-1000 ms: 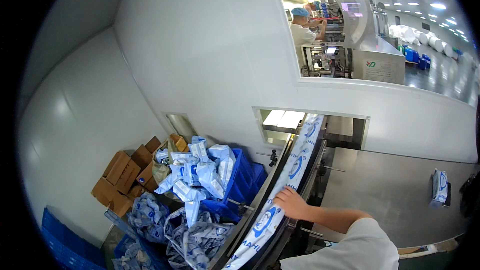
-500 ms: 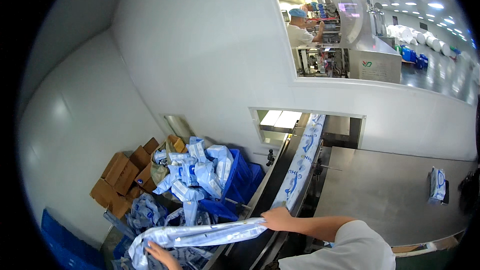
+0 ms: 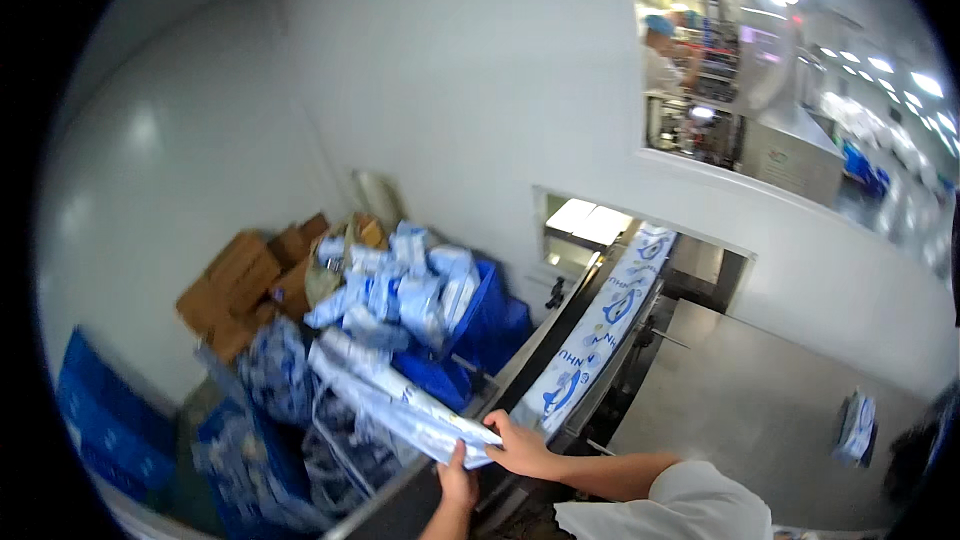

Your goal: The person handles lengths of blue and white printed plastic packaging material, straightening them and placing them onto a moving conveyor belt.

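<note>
Left hand (image 3: 457, 485) has moved in from the far end of the printed plastic strip (image 3: 395, 398) to a position just beside the right hand (image 3: 520, 448). Both hands are closed on the strip's near end, fingers and thumbs pinching it. The strip slants up and leftward, its far end in front of the blue crate (image 3: 484, 315) of packs (image 3: 415, 300). A second printed strip (image 3: 600, 330) lies along the conveyor; whether it joins the held one cannot be told. One packet (image 3: 857, 430) rests on the metal table (image 3: 720, 390), rightward.
</note>
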